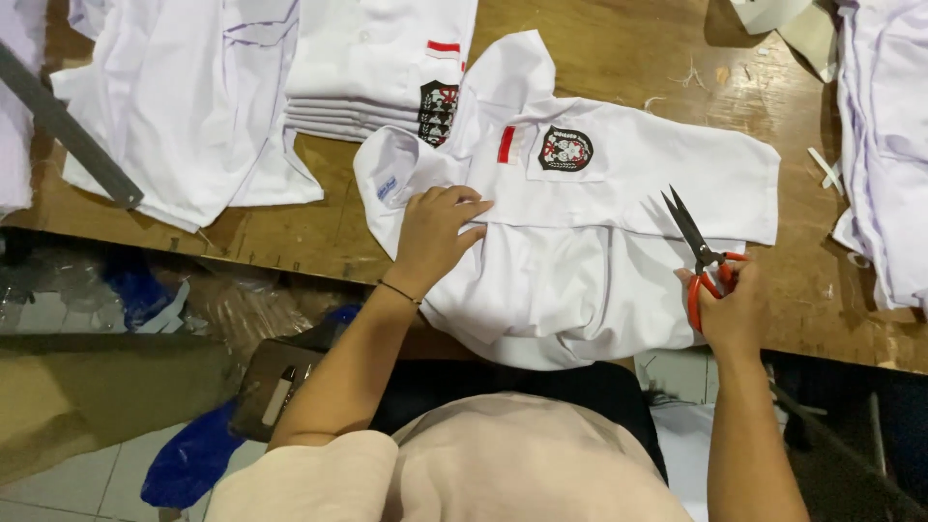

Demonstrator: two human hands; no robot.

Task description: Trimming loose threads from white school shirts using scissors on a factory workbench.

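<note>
Left hand [435, 232], fingers spread, pins the white uniform shirt [590, 242] flat at the desk [319, 242] front edge; right hand [730, 309] fingers grip red-handled scissors [701, 256], blades nearly closed.

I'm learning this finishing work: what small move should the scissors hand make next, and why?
Probably bring the scissors down to the white shirt. The right hand holds them with blades shut, tips over the cloth, while the left hand presses the shirt flat on the wooden table. No loose thread shows clearly.
</note>
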